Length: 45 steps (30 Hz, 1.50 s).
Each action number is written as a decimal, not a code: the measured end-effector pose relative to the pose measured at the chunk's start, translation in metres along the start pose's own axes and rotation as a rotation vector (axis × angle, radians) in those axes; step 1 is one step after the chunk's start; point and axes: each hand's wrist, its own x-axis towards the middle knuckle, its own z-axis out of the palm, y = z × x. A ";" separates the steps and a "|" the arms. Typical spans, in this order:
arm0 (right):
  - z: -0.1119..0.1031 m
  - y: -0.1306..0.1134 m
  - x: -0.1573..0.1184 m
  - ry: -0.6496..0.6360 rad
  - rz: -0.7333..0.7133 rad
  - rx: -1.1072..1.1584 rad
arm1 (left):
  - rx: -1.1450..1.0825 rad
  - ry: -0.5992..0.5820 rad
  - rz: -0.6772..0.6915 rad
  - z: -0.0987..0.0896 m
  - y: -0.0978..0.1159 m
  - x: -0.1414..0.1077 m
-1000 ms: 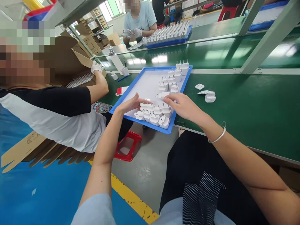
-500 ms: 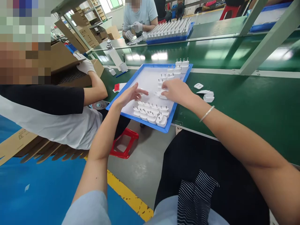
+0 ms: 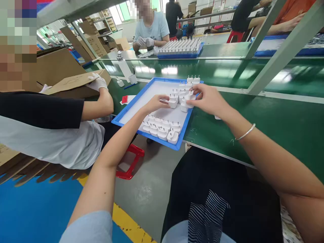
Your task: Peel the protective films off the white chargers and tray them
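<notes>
A blue-rimmed white tray (image 3: pixel 138 101) carries white plug adapters with their metal pins pointing up. My left hand (image 3: pixel 157 103) reaches over the middle of the tray, its thumb and fingers closed at the left side of a white plug adapter (image 3: pixel 173 102). At the tray's right rim, my right hand (image 3: pixel 210 98) pinches another plug adapter (image 3: pixel 190 99) between thumb and fingers. Close-packed rows of adapters (image 3: pixel 162 132) stand at the near corner. More adapters (image 3: pixel 193 80) stand along the far right side, partly hidden behind my right fingers.
A co-worker's gloved hand (image 3: pixel 98 82) rests on a cardboard box (image 3: pixel 73 81) at left. Across the bench sits a person (image 3: pixel 152 27) beside a full tray of adapters (image 3: pixel 179 47). A dispenser bottle (image 3: pixel 124 67) stands behind my tray. A slanted metal post (image 3: pixel 283 47) rises at right.
My left hand has moved right and closed at an adapter. My right hand has lifted slightly and shifted right with an adapter. The co-worker's box flap has come down.
</notes>
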 end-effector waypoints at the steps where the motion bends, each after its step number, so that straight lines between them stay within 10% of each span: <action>1: -0.005 0.007 0.004 0.020 0.036 -0.007 | -0.003 0.000 -0.002 0.001 -0.001 0.002; 13: 0.024 -0.004 0.043 -0.339 -0.016 -0.187 | -0.041 -0.094 0.015 0.004 -0.007 0.017; 25: 0.013 -0.004 0.019 -0.287 -0.074 -0.011 | 0.021 -0.021 -0.026 -0.017 -0.010 -0.033; 33: 0.018 -0.039 -0.020 -0.467 -0.045 -0.019 | 0.020 -0.331 -0.147 -0.032 0.004 -0.044; 45: 0.036 -0.051 0.031 -0.458 0.025 -0.319 | 0.083 -0.203 -0.126 -0.036 -0.004 -0.041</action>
